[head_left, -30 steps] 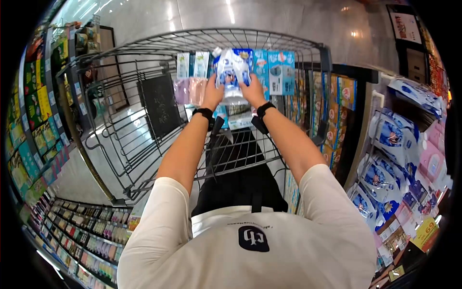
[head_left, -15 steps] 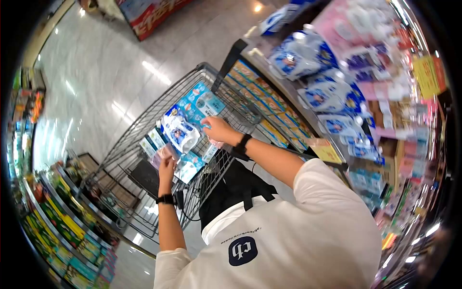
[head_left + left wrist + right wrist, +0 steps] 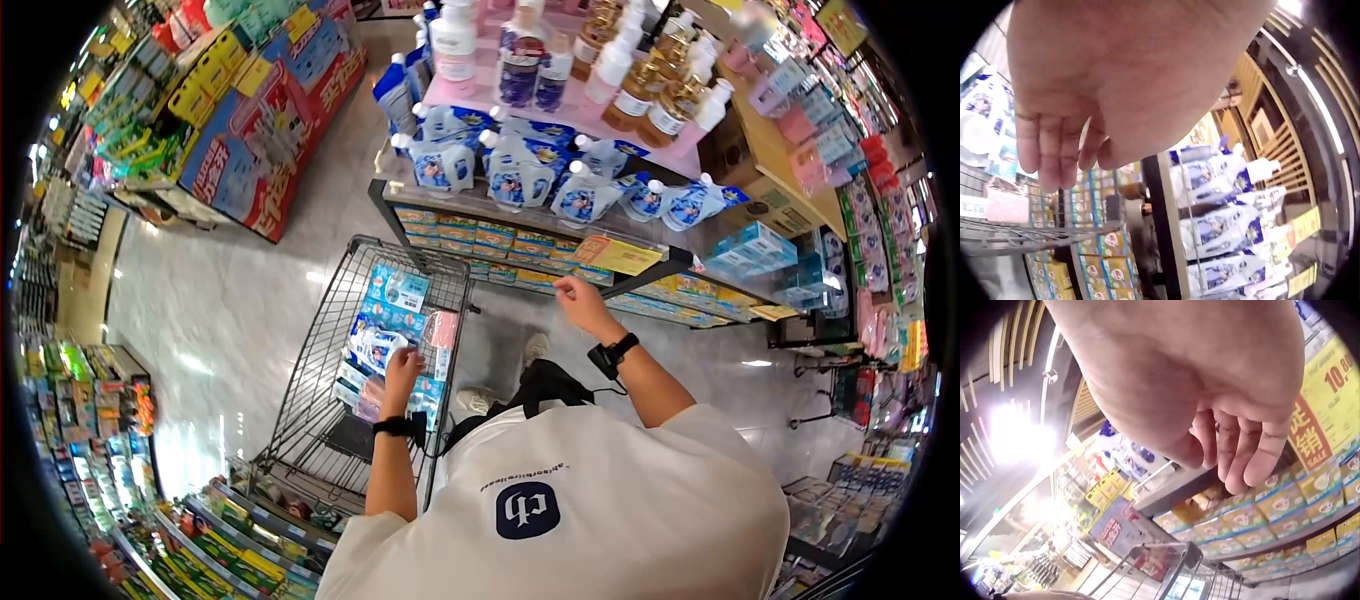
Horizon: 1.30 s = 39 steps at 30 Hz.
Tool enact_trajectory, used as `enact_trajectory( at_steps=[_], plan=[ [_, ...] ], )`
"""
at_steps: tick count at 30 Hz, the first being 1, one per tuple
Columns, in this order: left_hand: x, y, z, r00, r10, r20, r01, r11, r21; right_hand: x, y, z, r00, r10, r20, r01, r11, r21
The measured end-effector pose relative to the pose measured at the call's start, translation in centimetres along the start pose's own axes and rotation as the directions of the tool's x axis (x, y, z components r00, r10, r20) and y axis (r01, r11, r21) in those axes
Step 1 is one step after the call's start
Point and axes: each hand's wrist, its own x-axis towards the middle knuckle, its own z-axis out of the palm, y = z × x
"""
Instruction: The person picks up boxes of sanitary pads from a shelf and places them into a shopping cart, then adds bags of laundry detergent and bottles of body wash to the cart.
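Note:
My left hand (image 3: 403, 375) hangs over the wire shopping cart (image 3: 300, 385), its fingers loosely bent with nothing in them. Just beyond it in the cart lies a white-and-blue spouted pouch (image 3: 374, 346), partly covered by the hand in the head view. Light-blue packs (image 3: 398, 288) and a pink pack (image 3: 440, 328) lie around the pouch. Right of the cart, my right hand (image 3: 588, 305) is raised before the display shelf, close to a yellow price sign (image 3: 617, 255). Its fingers (image 3: 1257, 453) curl loosely and hold nothing in the right wrist view.
Several similar spouted pouches (image 3: 517, 172) stand along the display's edge, with bottles (image 3: 525, 60) on a pink tier behind. Yellow-and-blue boxes (image 3: 495, 235) fill the shelf below. A red-and-blue promotional stand (image 3: 265, 140) is at far left, shelving (image 3: 240, 520) at lower left.
Both hands gripped the pouch over the cart a second ago; they have let go and it lies in the cart. The view has turned right towards the display, and the right hand has moved out beside it.

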Motion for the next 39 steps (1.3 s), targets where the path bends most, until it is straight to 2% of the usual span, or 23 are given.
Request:
enact_trajectory(
  at_steps=[4, 6, 8, 10, 12, 14, 16, 18, 19, 21, 24, 25, 28, 29, 30, 31, 32, 33, 34, 36, 38, 39],
  plan=[
    [4.2, 7.5, 5.7, 0.983, 0.149, 0.107, -0.167, 0.969, 0.181, 0.8, 1.4, -4.2, 0.997, 0.015, -0.074, -0.013, 1.0, 0.029],
    [6.3, 10.7, 8.6, 0.949, 0.272, 0.163, -0.29, 0.951, 0.103, 2.0, 0.9, -5.8, 0.993, -0.032, -0.114, 0.05, 0.986, 0.159],
    [7.2, 14.8, 11.7, 0.938, 0.305, 0.165, -0.322, 0.942, 0.09, 4.0, 1.0, -6.5, 0.993, -0.066, -0.102, 0.087, 0.974, 0.21],
    [7.3, 19.7, 14.3, 0.869, 0.463, 0.176, -0.496, 0.809, 0.317, 5.9, -0.8, -6.9, 0.967, -0.237, -0.096, 0.254, 0.937, 0.238],
    [9.3, 22.0, 16.7, 0.817, 0.56, 0.139, -0.574, 0.768, 0.284, 7.9, -2.6, -6.9, 0.97, -0.241, -0.034, 0.242, 0.934, 0.262],
    [11.1, 23.8, 18.3, 0.814, 0.565, 0.134, -0.577, 0.761, 0.298, 9.6, -3.7, -6.2, 0.969, -0.245, 0.019, 0.229, 0.931, 0.285],
    [13.1, 24.8, 19.4, 0.81, 0.573, 0.126, -0.582, 0.757, 0.298, 10.9, -4.5, -5.6, 0.979, -0.203, 0.003, 0.201, 0.971, 0.127],
    [15.6, 24.9, 20.1, 0.811, 0.574, 0.112, -0.578, 0.759, 0.3, 11.7, -5.4, -5.0, 0.986, -0.165, -0.01, 0.165, 0.975, 0.146],
    [16.7, 25.3, 20.3, 0.814, 0.569, 0.118, -0.575, 0.762, 0.297, 12.2, -5.5, -4.5, 0.987, -0.147, -0.07, 0.156, 0.977, 0.143],
    [18.1, 25.1, 20.6, 0.752, 0.644, 0.143, -0.655, 0.704, 0.275, 12.6, -5.5, -3.6, 0.975, -0.146, -0.167, 0.168, 0.977, 0.13],
    [18.3, 26.6, 21.0, 0.8, 0.595, 0.08, -0.599, 0.787, 0.145, 13.1, -6.0, -3.2, 0.973, -0.108, -0.206, 0.131, 0.986, 0.103],
    [19.1, 26.3, 20.8, 0.802, 0.59, 0.091, -0.597, 0.791, 0.136, 13.4, -6.2, -2.6, 0.938, -0.117, -0.327, 0.137, 0.99, 0.041],
    [21.2, 26.1, 20.2, 0.788, 0.598, 0.15, -0.616, 0.769, 0.172, 14.1, -6.6, -2.8, 0.945, -0.039, -0.324, 0.047, 0.999, 0.019],
    [21.7, 26.2, 19.9, 0.796, 0.578, 0.18, -0.605, 0.756, 0.248, 14.2, -7.0, -2.6, 0.944, -0.027, -0.328, 0.034, 0.999, 0.015],
    [21.9, 26.1, 19.6, 0.805, 0.556, 0.207, -0.593, 0.737, 0.324, 14.3, -7.5, -2.3, 0.938, -0.001, -0.346, 0.042, 0.993, 0.111],
    [21.8, 26.0, 19.4, 0.808, 0.548, 0.214, -0.589, 0.742, 0.321, 14.2, -7.7, -1.9, 0.932, 0.025, -0.361, 0.054, 0.977, 0.207],
    [21.8, 26.1, 19.2, 0.779, 0.582, 0.233, -0.626, 0.706, 0.329, 14.4, -7.5, -1.9, 0.932, 0.031, -0.362, 0.047, 0.977, 0.206],
    [21.8, 26.3, 19.0, 0.746, 0.617, 0.251, -0.665, 0.666, 0.337, 14.7, -7.1, -2.2, 0.93, 0.029, -0.365, 0.031, 0.987, 0.156],
    [22.0, 26.4, 18.8, 0.744, 0.618, 0.255, -0.667, 0.665, 0.336, 14.8, -7.2, -2.3, 0.929, 0.026, -0.369, 0.015, 0.994, 0.107],
    [22.1, 26.3, 18.4, 0.707, 0.619, 0.341, -0.707, 0.609, 0.36, 14.5, -7.4, -2.0, 0.915, 0.013, -0.404, 0.029, 0.995, 0.096],
    [20.6, 26.8, 18.1, 0.724, 0.614, 0.315, -0.687, 0.602, 0.407, 14.1, -7.3, -2.1, 0.883, -0.216, -0.418, 0.217, 0.975, -0.046],
    [19.8, 27.2, 18.1, 0.739, 0.613, 0.281, -0.665, 0.595, 0.452, 13.9, -7.4, -2.1, 0.88, -0.216, -0.422, 0.216, 0.975, -0.048]
  ],
)
